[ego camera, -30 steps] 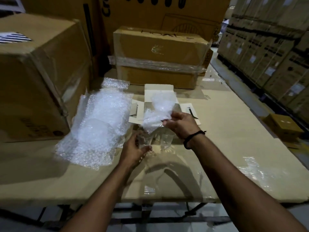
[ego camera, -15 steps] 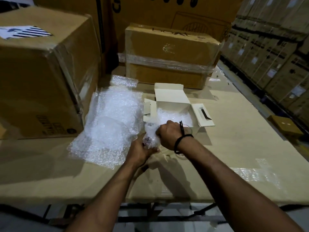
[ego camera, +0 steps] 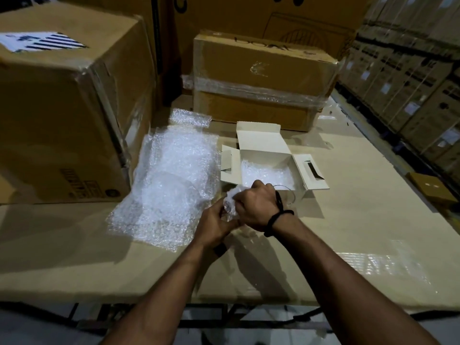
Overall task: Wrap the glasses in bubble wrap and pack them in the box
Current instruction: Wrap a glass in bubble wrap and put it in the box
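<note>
My left hand (ego camera: 216, 222) and my right hand (ego camera: 256, 206) meet in front of the small white box (ego camera: 263, 155). Between them they grip a glass (ego camera: 227, 215) with a piece of bubble wrap (ego camera: 232, 197) bunched over its top; most of the glass is hidden. A second clear glass (ego camera: 290, 197) stands just right of my right wrist, partly hidden. The white box is open, its flaps spread, with bubble wrap lining its bottom. A pile of bubble wrap sheets (ego camera: 171, 180) lies to the left of the box.
The work surface is a cardboard-covered table (ego camera: 348, 232). A big brown carton (ego camera: 64, 108) stands at the left, a film-wrapped carton (ego camera: 261, 80) behind the white box. A small brown box (ego camera: 431, 186) sits low at the right, with stacked cartons (ego camera: 410, 66) beyond.
My right hand brought the bubble wrap down from above the box onto the glass held by my left hand. Both hands now close around the wrapped glass.
</note>
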Demonstrator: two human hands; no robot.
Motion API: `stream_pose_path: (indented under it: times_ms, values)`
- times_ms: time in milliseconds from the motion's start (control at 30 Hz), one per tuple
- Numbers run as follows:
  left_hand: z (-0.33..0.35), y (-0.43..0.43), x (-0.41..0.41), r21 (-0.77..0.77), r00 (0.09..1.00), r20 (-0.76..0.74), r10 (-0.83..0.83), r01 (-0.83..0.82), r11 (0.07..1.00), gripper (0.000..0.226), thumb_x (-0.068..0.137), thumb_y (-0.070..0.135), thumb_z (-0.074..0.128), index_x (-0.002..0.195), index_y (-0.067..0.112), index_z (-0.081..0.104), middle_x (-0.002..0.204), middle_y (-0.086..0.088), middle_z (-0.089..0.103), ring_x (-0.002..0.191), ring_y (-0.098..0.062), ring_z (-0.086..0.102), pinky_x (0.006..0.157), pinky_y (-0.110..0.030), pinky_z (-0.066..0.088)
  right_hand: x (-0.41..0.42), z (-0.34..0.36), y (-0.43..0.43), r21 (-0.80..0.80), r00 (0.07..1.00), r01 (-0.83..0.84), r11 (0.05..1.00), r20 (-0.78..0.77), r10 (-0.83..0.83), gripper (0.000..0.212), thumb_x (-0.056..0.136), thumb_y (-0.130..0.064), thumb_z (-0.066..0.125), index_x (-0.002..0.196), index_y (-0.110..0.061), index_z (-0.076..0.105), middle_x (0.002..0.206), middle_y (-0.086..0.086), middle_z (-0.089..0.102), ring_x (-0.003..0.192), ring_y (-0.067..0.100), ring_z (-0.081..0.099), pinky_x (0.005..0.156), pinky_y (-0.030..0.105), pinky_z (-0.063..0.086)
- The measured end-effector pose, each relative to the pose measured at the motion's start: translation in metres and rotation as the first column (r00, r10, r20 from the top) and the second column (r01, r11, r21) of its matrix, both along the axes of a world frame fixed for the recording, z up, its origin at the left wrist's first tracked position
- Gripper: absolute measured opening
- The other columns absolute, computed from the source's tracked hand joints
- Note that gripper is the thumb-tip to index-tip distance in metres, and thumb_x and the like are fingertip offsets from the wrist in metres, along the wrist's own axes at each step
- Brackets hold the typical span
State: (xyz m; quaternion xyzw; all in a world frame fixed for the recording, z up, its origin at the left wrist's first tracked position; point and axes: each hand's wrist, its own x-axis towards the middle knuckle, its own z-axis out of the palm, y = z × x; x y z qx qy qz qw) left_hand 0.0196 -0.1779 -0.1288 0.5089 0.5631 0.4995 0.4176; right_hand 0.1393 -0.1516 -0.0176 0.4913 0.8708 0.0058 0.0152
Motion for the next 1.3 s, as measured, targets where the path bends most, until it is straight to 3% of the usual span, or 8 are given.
stream_pose_path:
  times_ms: [67,167,333,533,733,900,1133,1300]
  values:
    - [0.002,0.000,0.000,-0.029,1.000,-0.014,-0.023,0.023,0.999,0.051,0.072,0.022,0.085,0.119,0.023,0.065,0.107,0.003,0.073,0.099,-0.012,0.068,0.082,-0.041,0.057,-0.003,0.009,0.003,-0.078,0.992,-0.013,0.997,0.120,0.023,0.030,0.096,-0.030,0.035,0.091,-0.022,0.063,0.103,0.004,0.064,0.106,0.027,0.048,0.076,0.035,0.024]
    - [0.006,-0.004,0.002,-0.022,1.000,0.001,-0.008,0.008,1.000,0.034,0.079,-0.001,0.076,0.111,0.003,0.063,0.101,-0.015,0.069,0.078,-0.005,0.067,0.065,-0.024,0.055,-0.006,0.018,0.010,-0.136,0.973,-0.017,0.991,0.226,0.048,0.032,0.098,-0.028,0.034,0.105,-0.020,0.064,0.113,0.003,0.061,0.108,0.029,0.051,0.081,0.036,0.030]
    - [0.010,-0.007,0.003,0.005,0.992,0.098,-0.083,0.083,0.997,0.040,0.075,-0.007,0.077,0.107,0.012,0.062,0.083,0.011,0.070,0.074,0.002,0.067,0.055,-0.014,0.049,0.001,0.022,-0.002,0.096,0.991,0.020,0.995,-0.134,-0.007,0.041,0.084,-0.007,0.052,0.110,-0.036,0.066,0.109,-0.009,0.067,0.107,0.020,0.051,0.079,0.032,0.029]
    - [0.003,0.003,-0.005,-0.012,0.996,-0.048,-0.081,0.081,0.997,0.053,0.073,0.015,0.085,0.115,0.028,0.056,0.107,0.005,0.066,0.093,0.002,0.061,0.063,-0.010,0.049,0.014,0.013,-0.008,-0.098,0.990,-0.072,0.993,0.117,0.083,0.050,0.086,-0.015,0.053,0.130,-0.038,0.052,0.119,-0.006,0.061,0.124,0.018,0.038,0.092,0.038,0.027]
    - [-0.001,0.006,-0.006,-0.001,0.990,-0.125,-0.063,0.063,0.998,0.049,0.070,0.021,0.084,0.111,0.036,0.061,0.100,0.021,0.067,0.093,0.011,0.061,0.080,-0.019,0.052,-0.008,0.011,0.009,-0.185,0.923,0.007,0.983,0.380,0.065,0.047,0.087,-0.010,0.045,0.128,-0.033,0.050,0.118,-0.006,0.060,0.120,0.026,0.037,0.097,0.045,0.025]
    - [-0.006,0.007,-0.006,0.044,0.993,-0.102,-0.063,0.068,0.997,0.060,0.068,0.022,0.088,0.120,0.032,0.061,0.113,0.016,0.068,0.108,0.000,0.062,0.089,-0.017,0.050,0.001,0.015,0.006,0.019,0.990,-0.020,1.000,0.137,0.017,0.055,0.084,-0.008,0.041,0.127,-0.040,0.050,0.120,-0.012,0.061,0.111,0.023,0.041,0.088,0.040,0.025]
    - [-0.001,0.005,-0.005,0.025,0.993,-0.107,-0.053,0.056,0.998,0.055,0.072,0.013,0.083,0.114,0.038,0.058,0.103,0.024,0.065,0.100,0.003,0.063,0.081,-0.012,0.050,-0.003,0.000,0.010,-0.110,0.921,-0.032,0.993,0.382,0.072,0.052,0.089,-0.018,0.048,0.136,-0.036,0.041,0.128,-0.005,0.055,0.122,0.024,0.039,0.097,0.044,0.026]
    - [0.002,0.002,-0.002,-0.023,0.997,-0.052,-0.049,0.048,0.999,0.061,0.072,0.012,0.084,0.126,0.028,0.060,0.110,0.014,0.068,0.104,-0.006,0.065,0.086,-0.020,0.053,0.007,0.001,0.002,0.029,0.999,-0.029,0.999,0.037,0.028,0.055,0.078,-0.011,0.047,0.123,-0.041,0.053,0.120,-0.013,0.062,0.111,0.022,0.049,0.087,0.038,0.028]
